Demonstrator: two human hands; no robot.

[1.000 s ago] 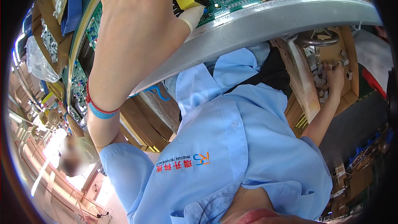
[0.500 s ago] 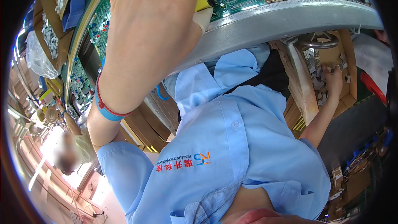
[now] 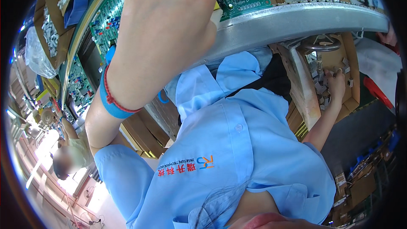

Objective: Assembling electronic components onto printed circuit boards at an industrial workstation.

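Note:
My left hand (image 3: 167,21) is large at the top, back toward me, over a green circuit board (image 3: 239,4) on a metal-edged bench. Its thumb side, with a pale covering on the thumb tip, lies by a yellow part at the board. The other fingertips run out of view or are hidden, so any grip does not show. At the right, low beside the bench, my right hand (image 3: 336,85) reaches into a cardboard box (image 3: 353,65) of small grey-white parts (image 3: 321,88). Its fingers are curled among them; what is between the fingertips is too small to make out.
A metal rail (image 3: 296,19) curves along the bench front, with a round handwheel (image 3: 322,42) under it. More boards (image 3: 104,27) line the left. Farther left are a box of white parts (image 3: 50,34) and a clear plastic bag (image 3: 38,55). Another person (image 3: 78,154) works beyond.
My left hand has shifted slightly right over the board, covering more of the yellow part. My right hand stays in the parts box, its fingers a little more curled. The view has tilted slightly.

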